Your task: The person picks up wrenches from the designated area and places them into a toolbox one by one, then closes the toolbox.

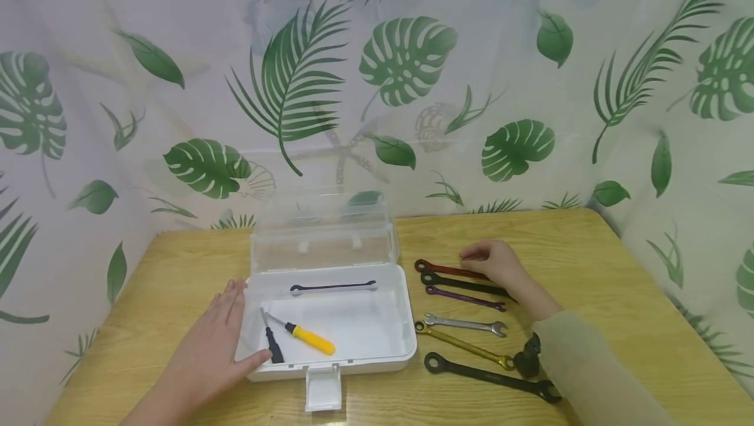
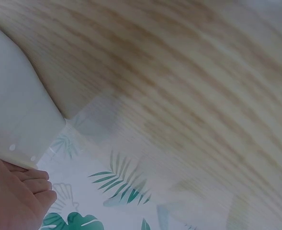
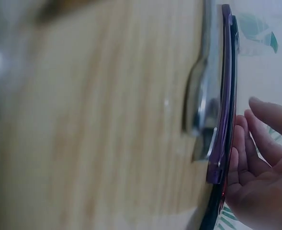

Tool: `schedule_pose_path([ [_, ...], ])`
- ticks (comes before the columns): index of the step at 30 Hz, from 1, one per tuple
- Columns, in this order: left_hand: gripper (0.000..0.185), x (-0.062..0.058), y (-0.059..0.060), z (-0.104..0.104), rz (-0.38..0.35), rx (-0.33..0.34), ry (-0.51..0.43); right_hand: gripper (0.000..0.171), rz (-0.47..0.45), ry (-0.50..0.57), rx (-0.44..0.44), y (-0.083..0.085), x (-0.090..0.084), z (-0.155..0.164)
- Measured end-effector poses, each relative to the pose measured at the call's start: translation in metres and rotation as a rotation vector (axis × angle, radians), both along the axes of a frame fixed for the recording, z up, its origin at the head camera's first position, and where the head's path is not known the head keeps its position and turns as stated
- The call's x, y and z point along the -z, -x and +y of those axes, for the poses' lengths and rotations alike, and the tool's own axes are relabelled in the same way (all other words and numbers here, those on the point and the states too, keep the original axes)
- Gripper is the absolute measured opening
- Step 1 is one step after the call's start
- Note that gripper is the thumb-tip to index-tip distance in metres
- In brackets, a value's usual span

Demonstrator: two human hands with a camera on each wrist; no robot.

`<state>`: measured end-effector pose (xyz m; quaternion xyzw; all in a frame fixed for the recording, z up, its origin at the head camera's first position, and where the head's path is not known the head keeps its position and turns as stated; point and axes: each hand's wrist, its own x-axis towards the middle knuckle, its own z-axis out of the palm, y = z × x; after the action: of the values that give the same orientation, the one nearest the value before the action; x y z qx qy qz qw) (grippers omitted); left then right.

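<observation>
An open white toolbox (image 1: 406, 321) with a clear raised lid (image 1: 321, 233) stands mid-table. Inside lie a dark wrench (image 1: 332, 287), a yellow-handled screwdriver (image 1: 309, 339) and a small black screwdriver (image 1: 273, 344). My left hand (image 1: 235, 321) lies flat against the box's left wall, fingers straight; the left wrist view shows those fingers (image 2: 21, 191) beside the white wall (image 2: 16, 115). My right hand (image 1: 477, 259) reaches over the red wrench (image 1: 438, 268), fingertips touching it. In the right wrist view its fingers (image 3: 260, 167) look loosely extended beside the purple wrench (image 3: 223, 96).
Right of the box a row of wrenches lies on the wooden table (image 1: 618, 269): black (image 1: 459, 282), purple (image 1: 465, 298), silver (image 1: 465, 324), gold (image 1: 462, 345) and a large black one (image 1: 489, 377) nearest me. A leaf-print curtain (image 1: 406, 59) closes off the back and sides.
</observation>
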<state>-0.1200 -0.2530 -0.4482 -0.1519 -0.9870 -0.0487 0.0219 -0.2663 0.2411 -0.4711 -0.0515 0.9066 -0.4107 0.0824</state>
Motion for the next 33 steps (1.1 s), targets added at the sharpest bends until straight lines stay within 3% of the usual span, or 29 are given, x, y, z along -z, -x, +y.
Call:
schedule_pose_path([
  [15,0.114,-0.0012,0.0013,-0.0008,0.006,-0.004,0.006,0.018,0.072,-0.074,-0.152,0.0045,0.0071,0.0036],
  [23,0.114,-0.0009,0.0012,0.0007,-0.024,-0.029,0.001,0.013,0.108,-0.125,-0.187,0.0033,0.0053,0.0024],
  [33,0.114,0.0007,0.0009,0.0010,-0.020,-0.024,-0.004,0.009,0.083,-0.165,-0.194,0.0027,0.0017,-0.0001],
])
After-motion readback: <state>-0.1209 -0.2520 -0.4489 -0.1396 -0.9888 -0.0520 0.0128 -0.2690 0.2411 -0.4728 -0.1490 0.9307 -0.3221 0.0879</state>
